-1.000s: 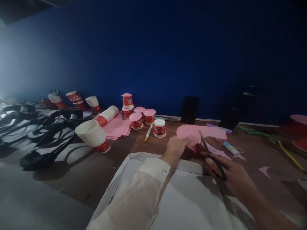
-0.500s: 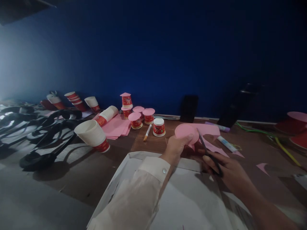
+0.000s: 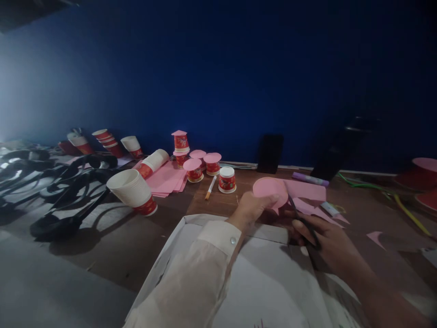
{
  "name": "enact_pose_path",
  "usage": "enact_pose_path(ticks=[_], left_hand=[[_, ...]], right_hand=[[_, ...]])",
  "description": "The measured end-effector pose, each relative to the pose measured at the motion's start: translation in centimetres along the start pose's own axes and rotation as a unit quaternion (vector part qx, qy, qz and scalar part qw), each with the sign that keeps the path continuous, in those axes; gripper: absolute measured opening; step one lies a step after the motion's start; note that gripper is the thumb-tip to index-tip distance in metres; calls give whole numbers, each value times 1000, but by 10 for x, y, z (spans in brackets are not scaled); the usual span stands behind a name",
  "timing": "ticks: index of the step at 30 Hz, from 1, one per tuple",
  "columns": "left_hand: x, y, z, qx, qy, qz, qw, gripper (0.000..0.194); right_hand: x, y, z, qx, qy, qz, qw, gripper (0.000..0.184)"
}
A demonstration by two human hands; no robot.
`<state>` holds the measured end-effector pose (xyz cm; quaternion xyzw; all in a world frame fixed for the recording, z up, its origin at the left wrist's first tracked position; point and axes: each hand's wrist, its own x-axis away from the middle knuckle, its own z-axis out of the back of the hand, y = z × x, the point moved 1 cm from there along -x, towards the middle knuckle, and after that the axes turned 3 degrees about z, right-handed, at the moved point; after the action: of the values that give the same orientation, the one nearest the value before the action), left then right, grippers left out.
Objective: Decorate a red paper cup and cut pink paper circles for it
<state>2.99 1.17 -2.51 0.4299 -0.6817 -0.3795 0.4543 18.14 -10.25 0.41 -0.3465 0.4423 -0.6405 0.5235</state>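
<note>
Between thumb and fingers, my left hand (image 3: 254,207) pinches a pink sheet of paper (image 3: 269,189), whose left part is cut to a round outline. My right hand (image 3: 319,232) grips black scissors (image 3: 303,221), and the blades lie against the paper at the right side of the round part. A strip of the pink paper (image 3: 307,190) stretches off to the right beyond the blades. Pink offcuts (image 3: 316,210) lie just past my right hand. Left of my hands, an upturned red paper cup (image 3: 227,180) stands beside a pen (image 3: 210,187).
Red cups topped with pink discs (image 3: 193,169) stand at the back. On the left are stacked paper cups (image 3: 131,191), pink sheets (image 3: 167,177) and black headphones (image 3: 68,214). A white box (image 3: 266,273) sits under my forearms. Glue sticks (image 3: 309,179) and cables (image 3: 411,214) lie right.
The cut has moved along the round edge, and the pink strip now extends farther right, partly over a glue stick. Both hands have shifted slightly right in view.
</note>
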Motion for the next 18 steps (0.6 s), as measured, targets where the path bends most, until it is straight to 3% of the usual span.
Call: enact_pose_path(ticks=[8, 18], left_hand=[[2, 3, -1, -58, 13, -18, 998, 38], [6, 6, -5, -33, 10, -17, 999, 30]], right_hand=[[-1, 4, 0, -11, 2, -3, 1000, 49], [0, 6, 0, -1, 4, 6, 1000, 49]])
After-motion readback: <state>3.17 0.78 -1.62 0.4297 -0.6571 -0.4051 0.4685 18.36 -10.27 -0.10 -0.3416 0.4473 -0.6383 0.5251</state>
